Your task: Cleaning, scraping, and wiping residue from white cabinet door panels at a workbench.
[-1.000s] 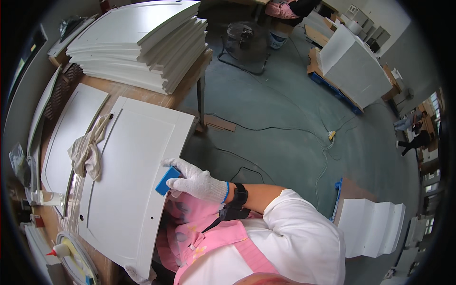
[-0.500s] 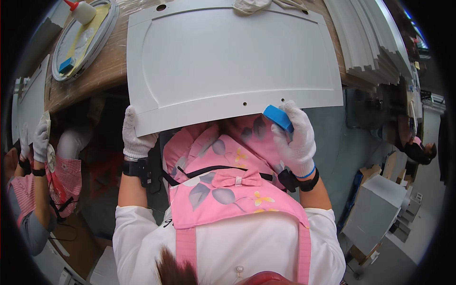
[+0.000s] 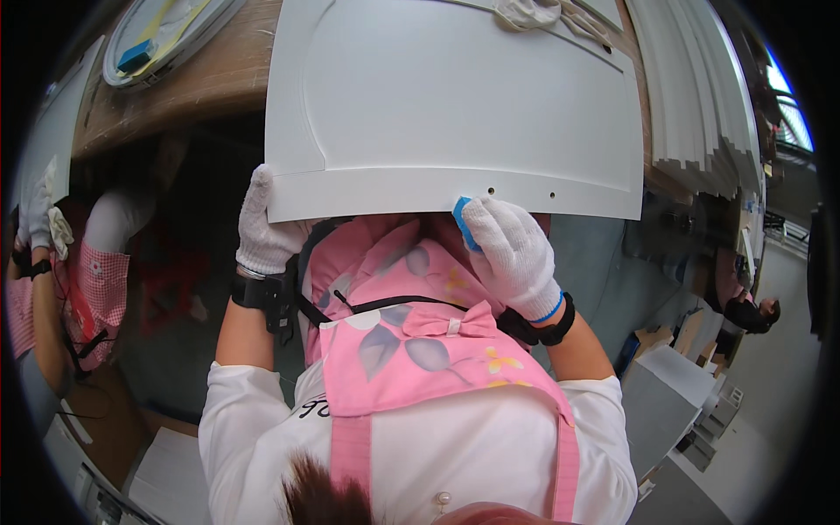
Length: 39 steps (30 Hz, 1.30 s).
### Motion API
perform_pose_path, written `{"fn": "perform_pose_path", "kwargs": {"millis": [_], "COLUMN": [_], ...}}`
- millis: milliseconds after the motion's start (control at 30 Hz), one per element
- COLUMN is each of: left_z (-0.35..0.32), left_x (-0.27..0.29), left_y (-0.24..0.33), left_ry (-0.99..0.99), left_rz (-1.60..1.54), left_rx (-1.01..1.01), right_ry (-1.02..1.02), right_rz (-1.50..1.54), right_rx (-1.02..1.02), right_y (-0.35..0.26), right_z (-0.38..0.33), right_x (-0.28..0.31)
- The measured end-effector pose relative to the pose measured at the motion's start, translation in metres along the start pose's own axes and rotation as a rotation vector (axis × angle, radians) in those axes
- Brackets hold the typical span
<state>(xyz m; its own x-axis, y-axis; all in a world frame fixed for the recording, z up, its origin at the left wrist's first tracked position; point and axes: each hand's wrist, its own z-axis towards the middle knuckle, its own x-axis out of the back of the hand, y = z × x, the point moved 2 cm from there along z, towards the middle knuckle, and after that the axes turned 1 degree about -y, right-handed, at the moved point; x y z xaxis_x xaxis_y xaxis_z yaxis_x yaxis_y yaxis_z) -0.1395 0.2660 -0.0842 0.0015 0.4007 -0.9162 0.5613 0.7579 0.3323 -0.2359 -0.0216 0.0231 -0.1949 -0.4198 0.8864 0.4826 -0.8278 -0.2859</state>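
Fingers (image 3: 512,229) pressing blue block (image 3: 462,222), door panel (image 3: 455,105) lying crosswise

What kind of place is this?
Probably a cabinet-door finishing workshop: a white panel door lies on a wooden bench, the gloved right hand presses a blue sanding block to its edge, and more panels are stacked nearby.

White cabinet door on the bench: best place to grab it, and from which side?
Probably the near bottom rail of the white door, from the person's side: that flat edge overhangs the wooden bench, so fingers can wrap under it. The left hand already grips its near-left corner; the right hand presses a blue block there.
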Motion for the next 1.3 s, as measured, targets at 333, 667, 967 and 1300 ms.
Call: {"fn": "perform_pose_path", "kwargs": {"millis": [333,667,967,1300], "left_z": [-0.001,-0.002,0.002,-0.004], "left_x": [0.001,0.009,0.006,-0.003], "left_y": [-0.002,-0.003,-0.007,-0.005], "left_ry": [0.006,-0.013,-0.042,-0.086], "left_rz": [-0.068,-0.017,-0.111,-0.079], "left_rx": [-0.009,0.035,0.057,0.041], "right_ry": [-0.120,-0.117,-0.113,-0.113], "right_rz": [-0.018,-0.081,0.005,-0.078], "right_rx": [0.068,0.093,0.096,0.222], "right_y": [-0.018,-0.023,-0.033,-0.040], "right_z": [0.024,0.032,0.048,0.062], "right_x": [0.000,-0.004,-0.021,-0.038]}}
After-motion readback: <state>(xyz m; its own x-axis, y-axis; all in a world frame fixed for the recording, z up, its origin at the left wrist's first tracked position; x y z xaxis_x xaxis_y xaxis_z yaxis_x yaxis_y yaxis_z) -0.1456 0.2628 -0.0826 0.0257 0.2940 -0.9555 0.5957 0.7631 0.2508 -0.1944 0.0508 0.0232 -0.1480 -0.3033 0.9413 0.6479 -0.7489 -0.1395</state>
